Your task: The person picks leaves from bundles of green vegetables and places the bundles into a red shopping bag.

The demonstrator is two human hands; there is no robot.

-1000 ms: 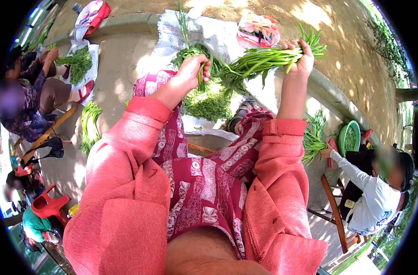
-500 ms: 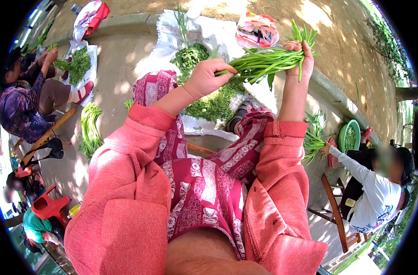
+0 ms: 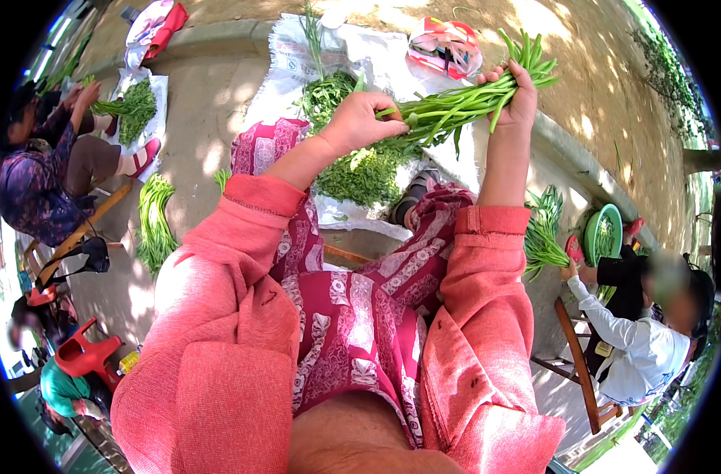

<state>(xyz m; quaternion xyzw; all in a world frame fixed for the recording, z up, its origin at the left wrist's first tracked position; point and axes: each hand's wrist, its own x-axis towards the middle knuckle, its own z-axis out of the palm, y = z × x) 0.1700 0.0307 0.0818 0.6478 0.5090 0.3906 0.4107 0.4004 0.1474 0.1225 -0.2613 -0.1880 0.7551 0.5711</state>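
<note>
A bunch of long green vegetable stems (image 3: 455,110) hangs across in front of me, above the white sheet. My right hand (image 3: 514,99) is closed around its right part, and thick stem ends stick out past the fingers. At the bunch's left, leafier end, my left hand (image 3: 364,122) is closed in a pinch, with a bit of green stem showing at the fingertips. Below the hands, a heap of picked green leaves (image 3: 360,175) lies on the white woven sheet (image 3: 285,75) between my feet.
A red and white plastic bag (image 3: 446,47) sits beyond my hands. Stem bundles lie on the ground at left (image 3: 155,225) and right (image 3: 544,237). A person with a green basin (image 3: 604,235) sits at right; another person (image 3: 40,189) sits at left, near a red stool (image 3: 88,355).
Both my hands have shifted slightly, the left a little upward and closer to the bunch. The stem ends have swung rightward. The person at right has moved an arm down from the nearby bundle's top.
</note>
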